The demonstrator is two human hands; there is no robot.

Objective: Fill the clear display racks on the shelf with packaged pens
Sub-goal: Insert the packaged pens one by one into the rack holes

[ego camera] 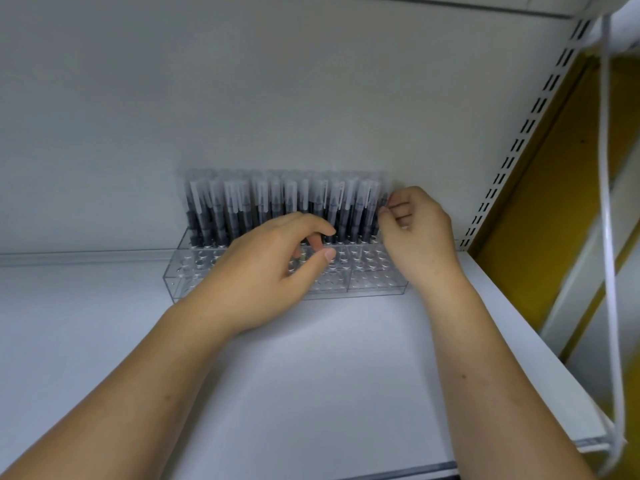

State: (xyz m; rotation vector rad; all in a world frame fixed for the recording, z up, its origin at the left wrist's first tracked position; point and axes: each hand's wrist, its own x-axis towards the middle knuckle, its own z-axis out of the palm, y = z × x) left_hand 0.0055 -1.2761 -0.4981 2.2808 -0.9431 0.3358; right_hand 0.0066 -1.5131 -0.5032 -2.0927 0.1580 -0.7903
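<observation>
A clear display rack (377,282) with rows of round holes stands on the white shelf (311,368) against the back wall. Several packaged dark pens (277,206) stand upright in its rear rows; the front holes hold nothing. My left hand (270,268) hovers over the rack's middle with thumb and fingers curled close together, and whether it grips anything I cannot tell. My right hand (415,233) is at the rack's right end, its fingertips pinching the rightmost packaged pen (383,199).
A slotted white upright (519,133) runs along the shelf's right side, with a yellow panel (540,216) beyond it. A white cord (607,237) hangs at the far right. The shelf's right edge (519,337) and front edge lie close by.
</observation>
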